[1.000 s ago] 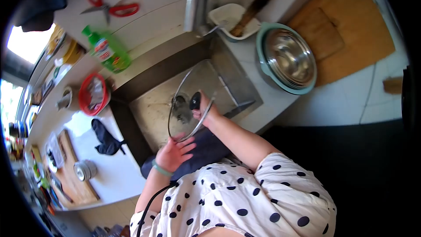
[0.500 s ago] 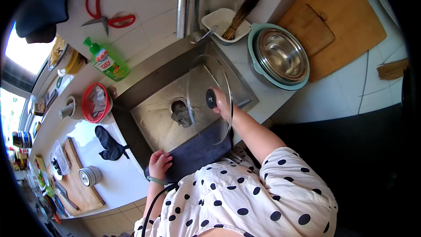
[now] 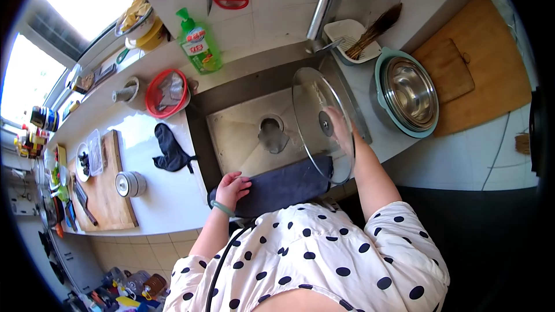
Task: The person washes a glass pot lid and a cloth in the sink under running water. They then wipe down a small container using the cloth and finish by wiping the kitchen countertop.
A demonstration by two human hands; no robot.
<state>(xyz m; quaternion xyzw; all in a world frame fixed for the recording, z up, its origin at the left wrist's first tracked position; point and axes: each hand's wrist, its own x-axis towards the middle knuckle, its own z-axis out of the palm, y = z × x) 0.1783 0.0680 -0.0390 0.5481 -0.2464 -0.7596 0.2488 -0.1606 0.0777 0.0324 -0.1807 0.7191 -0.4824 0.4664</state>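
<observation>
A clear glass pot lid (image 3: 306,95) with a metal rim is held tilted over the right side of the steel sink (image 3: 231,138). My right hand (image 3: 342,130) is on its round black knob (image 3: 325,123), partly seen through the glass. At the sink's front left edge, my left hand (image 3: 233,189) has its fingers loosely spread and holds nothing. It is beside a dark cloth (image 3: 283,188) draped along the front rim. Inside the sink, a grey piece of something (image 3: 274,140) lies over the drain.
Behind the sink are a green soap bottle (image 3: 199,46), the faucet (image 3: 326,6) and a white tray (image 3: 347,30) with a brush. Nested bowls (image 3: 407,92) stand on the right. On the left are a red basket (image 3: 151,95), black glove (image 3: 170,149), jar (image 3: 130,184) and cutting board (image 3: 110,164).
The view has turned left, so the sink and counter appear farther right. My right hand still holds the lid by its knob, and the lid's tilt has changed. My left hand stays by the front edge.
</observation>
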